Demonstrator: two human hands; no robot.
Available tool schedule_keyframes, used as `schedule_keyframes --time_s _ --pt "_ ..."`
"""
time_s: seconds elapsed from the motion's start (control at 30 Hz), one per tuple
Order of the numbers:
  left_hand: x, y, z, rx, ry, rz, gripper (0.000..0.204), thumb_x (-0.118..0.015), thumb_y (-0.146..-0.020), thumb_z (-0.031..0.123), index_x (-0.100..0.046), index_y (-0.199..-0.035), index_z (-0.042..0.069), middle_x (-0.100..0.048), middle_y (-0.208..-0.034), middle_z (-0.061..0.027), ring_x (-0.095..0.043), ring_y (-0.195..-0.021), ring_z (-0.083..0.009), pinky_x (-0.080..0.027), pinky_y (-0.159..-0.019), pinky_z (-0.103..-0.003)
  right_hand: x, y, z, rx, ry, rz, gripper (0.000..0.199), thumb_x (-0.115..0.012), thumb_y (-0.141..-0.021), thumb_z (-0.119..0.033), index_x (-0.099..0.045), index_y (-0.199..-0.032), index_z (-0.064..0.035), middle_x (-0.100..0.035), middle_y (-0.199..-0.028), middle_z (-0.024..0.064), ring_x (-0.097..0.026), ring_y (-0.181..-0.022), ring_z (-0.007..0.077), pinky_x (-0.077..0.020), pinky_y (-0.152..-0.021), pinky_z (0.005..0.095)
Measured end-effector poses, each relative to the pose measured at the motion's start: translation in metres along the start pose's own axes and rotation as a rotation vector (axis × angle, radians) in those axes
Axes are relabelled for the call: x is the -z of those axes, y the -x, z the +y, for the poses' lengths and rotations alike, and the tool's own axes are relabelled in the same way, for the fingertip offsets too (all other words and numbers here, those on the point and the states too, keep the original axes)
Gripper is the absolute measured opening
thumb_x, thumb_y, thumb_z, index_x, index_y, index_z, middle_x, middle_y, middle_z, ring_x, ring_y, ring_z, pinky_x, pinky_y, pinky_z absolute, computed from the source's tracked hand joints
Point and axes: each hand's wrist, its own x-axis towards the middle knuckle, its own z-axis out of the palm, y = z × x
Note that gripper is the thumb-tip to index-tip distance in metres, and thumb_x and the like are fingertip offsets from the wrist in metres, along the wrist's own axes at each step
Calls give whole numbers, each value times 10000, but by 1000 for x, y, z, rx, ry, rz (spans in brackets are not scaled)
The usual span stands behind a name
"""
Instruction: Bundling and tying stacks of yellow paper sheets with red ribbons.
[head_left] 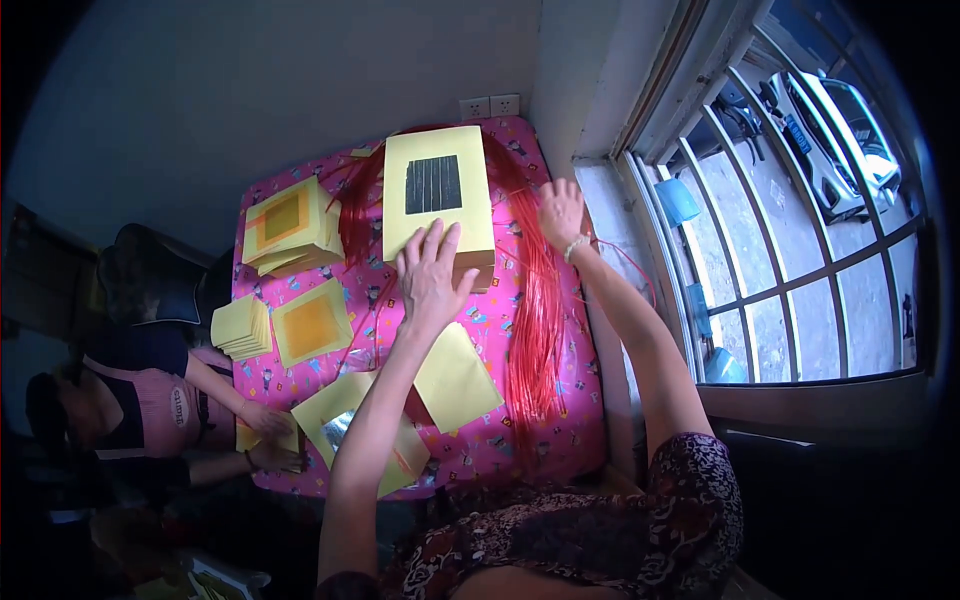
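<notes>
While the table (300, 480) is seen from above under its pink patterned cloth (480, 300), the left hand (430, 275) is laid flat, fingers spread wide, on the near edge of a tall stack of yellow sheets (440, 190) whose top sheet bears a dark rectangle. Nothing is gripped by this hand; the palm simply rests on the paper. The right hand (560, 212) is held open just right of the stack, fingers loosely apart, over the long bundle of red strings (535, 330) that runs down the right side of the cloth. Whether the strings are touched by it cannot be told. A pale bracelet (577, 247) is worn at that wrist.

Below the left forearm, loose yellow sheets (455, 380) are scattered towards the near edge, one showing a silver patch. A smaller pile with an orange centre (285, 220) sits near the far left corner, another orange-centred sheet (312, 322) lies further in, and a slim plain pile (242, 327) overhangs the left edge.

Bare cloth is left between the tall stack and the loose sheets, and along the near right corner. The far edge is set against a wall with a socket (490, 105); the right edge stands close to a barred window (780, 220). At the left edge, another person's hands (270, 435) are rested on a yellow sheet.
</notes>
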Motion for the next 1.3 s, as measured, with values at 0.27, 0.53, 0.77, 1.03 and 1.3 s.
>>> schedule_keyframes --time_s 0.27,0.53,0.77,1.03,1.3 --pt "18 -69 -10 -62 294 -50 468 -616 -847 415 -622 -1123 37 -633 -1047 -114 -533 -990 -281 -375 -867 -377 -54 99 -37 -1037 -1205 -1300 302 -543 -912 -218 -643 -758 21 -652 -665 99 -645 -562 211 -543 -517 333" --pt "-26 -82 -11 -137 172 -126 680 -521 -892 460 -359 -1403 41 -339 -1420 -255 -275 -1336 -407 -215 -1095 -509 -132 49 -24 -1660 -1413 -662 356 -586 -907 -338 -580 -910 18 -664 -781 122 -649 -601 220 -566 -520 362" --pt "-19 -76 -14 -108 145 -169 701 -499 -896 472 -328 -1427 48 -319 -1437 -242 -248 -1353 -390 -206 -1095 -501 -174 3 -26 -1334 -1030 -585 374 -674 -834 -317 -655 -781 52 -691 -788 158 -678 -612 243 -568 -599 360" --pt "-18 -73 -16 -94 152 -172 702 -512 -888 466 -329 -1430 59 -321 -1435 -240 -262 -1342 -387 -223 -1086 -499 -194 -25 -19 -1023 -710 -386 318 -644 -763 -330 -709 -842 -29 -666 -903 243 -640 -901 398 -506 -806 431" --pt "-25 -81 4 -127 206 -167 699 -516 -884 465 -342 -1422 54 -324 -1435 -242 -260 -1343 -383 -231 -1082 -498 -228 -128 5 -945 -1095 -72 336 -660 -826 -328 -677 -881 3 -684 -828 191 -676 -726 260 -515 -653 362"
